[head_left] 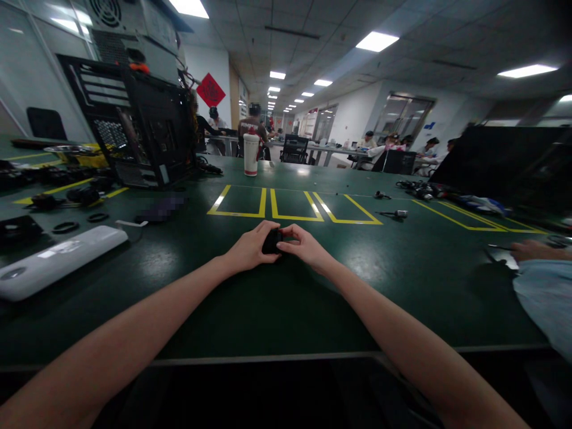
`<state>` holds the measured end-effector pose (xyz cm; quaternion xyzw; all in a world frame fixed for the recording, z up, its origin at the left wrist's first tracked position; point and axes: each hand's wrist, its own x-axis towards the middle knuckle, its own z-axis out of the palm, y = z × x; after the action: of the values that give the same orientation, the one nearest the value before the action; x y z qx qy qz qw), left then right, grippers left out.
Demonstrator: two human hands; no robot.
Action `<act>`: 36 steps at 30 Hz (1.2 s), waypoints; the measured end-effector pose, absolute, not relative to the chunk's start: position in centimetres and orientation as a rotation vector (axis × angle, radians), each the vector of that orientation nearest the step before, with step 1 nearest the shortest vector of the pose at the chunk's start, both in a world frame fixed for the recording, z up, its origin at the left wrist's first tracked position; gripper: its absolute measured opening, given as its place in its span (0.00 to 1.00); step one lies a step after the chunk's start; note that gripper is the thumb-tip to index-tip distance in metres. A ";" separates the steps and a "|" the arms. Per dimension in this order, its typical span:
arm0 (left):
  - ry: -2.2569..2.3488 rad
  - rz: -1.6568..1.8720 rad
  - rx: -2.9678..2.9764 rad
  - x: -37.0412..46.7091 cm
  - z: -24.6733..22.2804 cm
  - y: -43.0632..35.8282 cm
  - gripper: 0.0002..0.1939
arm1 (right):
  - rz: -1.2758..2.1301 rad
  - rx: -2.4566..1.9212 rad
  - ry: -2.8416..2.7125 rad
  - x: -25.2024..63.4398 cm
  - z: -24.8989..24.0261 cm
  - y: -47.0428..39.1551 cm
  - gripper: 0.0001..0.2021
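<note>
A small black object (pixel 271 242) is held between both hands, low over the dark green table (pixel 286 310), in front of the yellow tape outlines (pixel 297 218). My left hand (pixel 253 245) wraps around its left side, with the thumb below and the fingers above. On its right side, my right hand (pixel 304 245) grips it with thumb and fingers bent together. The fingers cover part of the object, so its exact shape is hard to tell.
An open black computer case (pixel 134 125) stands at the back left. Nearer are a long white device (pixel 62 262) and black rings. A white cup (pixel 251 155) stands behind the outlines. At right, another person's hand (pixel 540 250) rests near small metal parts.
</note>
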<state>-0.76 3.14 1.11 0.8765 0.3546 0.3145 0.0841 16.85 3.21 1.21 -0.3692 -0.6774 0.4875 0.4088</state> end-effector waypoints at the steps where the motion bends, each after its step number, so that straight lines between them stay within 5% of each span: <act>1: 1.058 0.936 2.617 -0.7 1.1 3.2 0.29 | 1.231 -0.923 -1.704 16.8 1.2 3.2 0.14; 36: 1.072 0.950 2.605 -0.7 1.2 2.9 0.29 | 1.318 -1.011 -1.594 16.7 1.4 3.2 0.13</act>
<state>-0.68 2.93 1.20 0.8731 0.3594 0.3183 0.0844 16.73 3.17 1.38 -0.4011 -0.6322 0.5229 0.4075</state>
